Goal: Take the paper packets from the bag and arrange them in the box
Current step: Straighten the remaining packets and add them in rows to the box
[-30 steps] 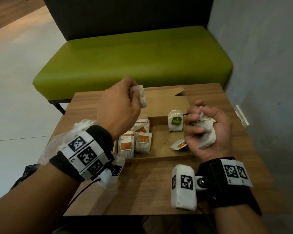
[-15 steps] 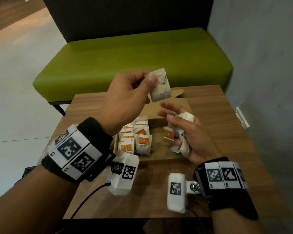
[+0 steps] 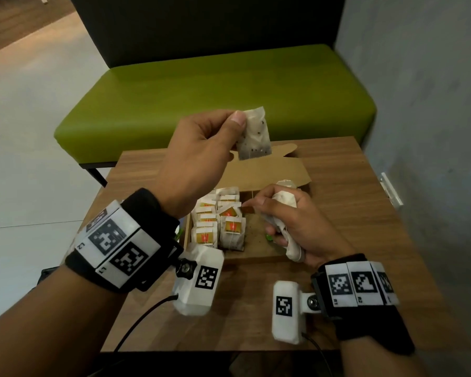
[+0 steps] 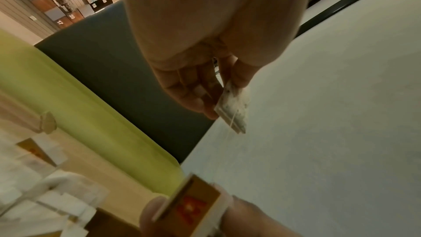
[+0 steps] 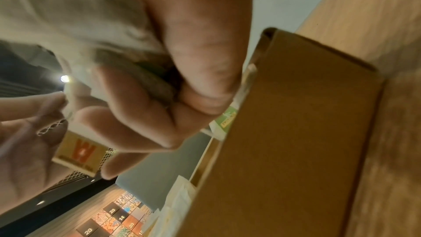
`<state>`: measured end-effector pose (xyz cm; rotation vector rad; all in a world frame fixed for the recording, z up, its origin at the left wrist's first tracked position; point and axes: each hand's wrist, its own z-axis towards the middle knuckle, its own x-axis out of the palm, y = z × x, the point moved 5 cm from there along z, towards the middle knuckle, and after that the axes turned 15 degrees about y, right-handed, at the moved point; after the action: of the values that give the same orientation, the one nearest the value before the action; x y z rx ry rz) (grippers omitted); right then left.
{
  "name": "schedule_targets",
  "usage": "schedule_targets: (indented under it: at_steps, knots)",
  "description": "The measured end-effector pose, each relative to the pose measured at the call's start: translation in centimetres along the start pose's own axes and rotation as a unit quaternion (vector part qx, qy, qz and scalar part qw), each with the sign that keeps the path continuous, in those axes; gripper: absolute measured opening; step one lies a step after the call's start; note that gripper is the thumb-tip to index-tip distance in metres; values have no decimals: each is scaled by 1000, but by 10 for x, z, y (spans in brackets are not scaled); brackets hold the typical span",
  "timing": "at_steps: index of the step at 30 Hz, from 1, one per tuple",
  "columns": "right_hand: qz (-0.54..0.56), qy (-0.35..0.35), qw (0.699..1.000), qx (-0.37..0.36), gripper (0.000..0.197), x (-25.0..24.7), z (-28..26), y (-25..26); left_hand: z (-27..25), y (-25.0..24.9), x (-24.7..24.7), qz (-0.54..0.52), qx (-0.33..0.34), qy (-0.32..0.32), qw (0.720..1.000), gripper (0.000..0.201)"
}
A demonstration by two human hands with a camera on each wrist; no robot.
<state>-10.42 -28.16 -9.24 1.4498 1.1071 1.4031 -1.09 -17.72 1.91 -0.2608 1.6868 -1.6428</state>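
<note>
Apparently untangling: left hand [image 3: 199,148] pinches a packet [image 3: 254,134] aloft, right hand [image 3: 297,227] clutches its tag [image 3: 247,210] and more packets [image 3: 284,198]; next, seating them in the box [image 3: 256,258].

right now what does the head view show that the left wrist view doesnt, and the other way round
Only the head view shows the open cardboard box, the rows of packets standing in its left part, the wooden table and the right hand gripping crumpled packets.

Only the left wrist view shows the left hand's fingers from the palm side and a numbered wall behind.

Both show the left hand pinching a tea bag, and the green bench.
</note>
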Motion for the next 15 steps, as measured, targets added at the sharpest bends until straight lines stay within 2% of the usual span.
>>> schedule_targets:
  at_steps: [4,7,12,14,15]
  knots:
    - [17,24,1000,4,19,3,-1,0,0,4,1,-50,-12,-9,999,26]
    - [31,14,999,-27,11,4,-1,5,-1,7,4,-75,-26,-8,997,26]
    - [-20,-1,999,-49,45,2,0,7,-1,4,7,-83,-22,0,996,25]
    - [-43,-11,998,-47,46,4,3,6,-1,2,7,-77,-15,4,997,25]
    - [-57,-15,997,-44,41,5,4,6,-1,1,7,-71,-11,6,997,25]
